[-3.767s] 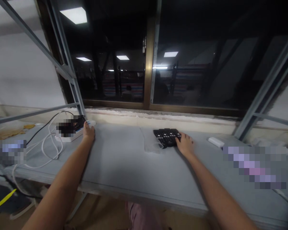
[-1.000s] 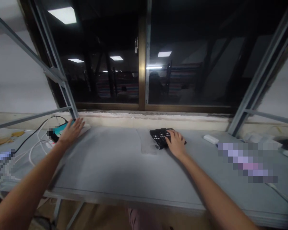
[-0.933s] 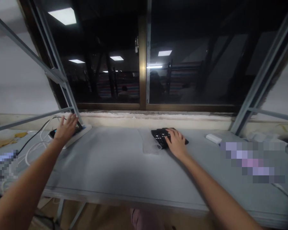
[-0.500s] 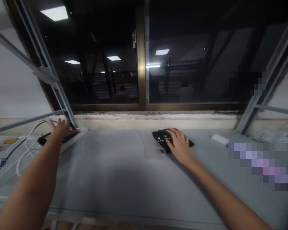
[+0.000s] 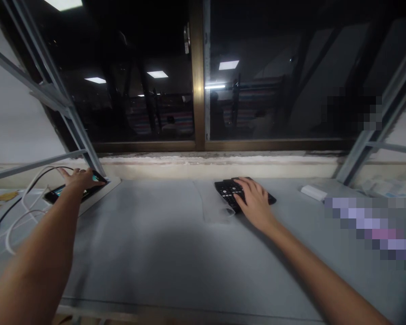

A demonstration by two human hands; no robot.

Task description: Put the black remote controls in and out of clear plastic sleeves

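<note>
At the far left, my left hand [image 5: 78, 179] is bent over a black touchscreen device [image 5: 57, 193] with a lit screen. Its fingers hook over the device's far edge and the thumb lies near the front side, so it appears gripped. A white board [image 5: 101, 193] lies beneath the device. My right hand [image 5: 256, 203] rests flat on a black pad [image 5: 227, 193] printed with small white marks, fingers stretched out and thumb apart. The hand hides the pad's middle. Against the pad's left side lies a clear plastic sleeve [image 5: 213, 212].
White and black cables [image 5: 11, 239] loop across the left of the grey table [image 5: 155, 253]. On the right lies a small white box [image 5: 313, 193] beside a blurred-out purple area. Metal frame posts [image 5: 358, 158] flank a dark window [image 5: 274, 90] behind the table.
The view has tilted and shifted slightly. My left hand's fingers, spread upward before, now curl lower over the device's far edge. My right hand stays on the black pad.
</note>
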